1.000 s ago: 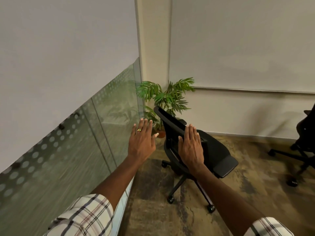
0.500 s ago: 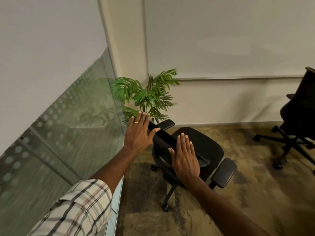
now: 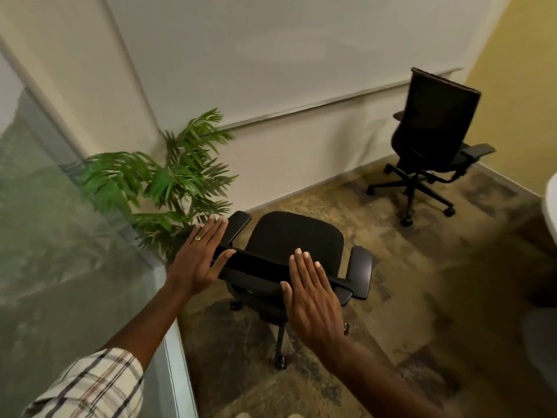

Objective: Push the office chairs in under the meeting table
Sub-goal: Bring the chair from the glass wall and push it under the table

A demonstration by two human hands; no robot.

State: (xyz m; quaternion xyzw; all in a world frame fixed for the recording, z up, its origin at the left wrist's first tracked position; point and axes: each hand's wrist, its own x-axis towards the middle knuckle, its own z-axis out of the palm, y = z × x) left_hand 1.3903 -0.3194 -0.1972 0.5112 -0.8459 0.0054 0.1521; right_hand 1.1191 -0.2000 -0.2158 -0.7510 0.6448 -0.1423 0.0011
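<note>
A black office chair (image 3: 297, 239) on castors stands just in front of me, seen from above and behind its backrest. My left hand (image 3: 200, 256), with a ring on one finger, is flat and open at the left end of the backrest's top edge, the thumb touching it. My right hand (image 3: 313, 295) is flat and open over the right part of the backrest top; whether it touches is unclear. A second black office chair (image 3: 434, 128) stands at the back right by the wall. A pale curved table edge (image 3: 550, 203) shows at the far right.
A potted palm (image 3: 164, 182) stands in the corner just left of the near chair. A frosted glass partition (image 3: 60, 251) runs along my left. White walls close the back, a yellow wall the right. Patterned carpet (image 3: 422, 282) lies between the chairs and the table edge.
My view has swung right and down, bringing the second chair fully into sight. The near chair has turned, its seat now facing away from me. Both hands have stayed flat at the backrest.
</note>
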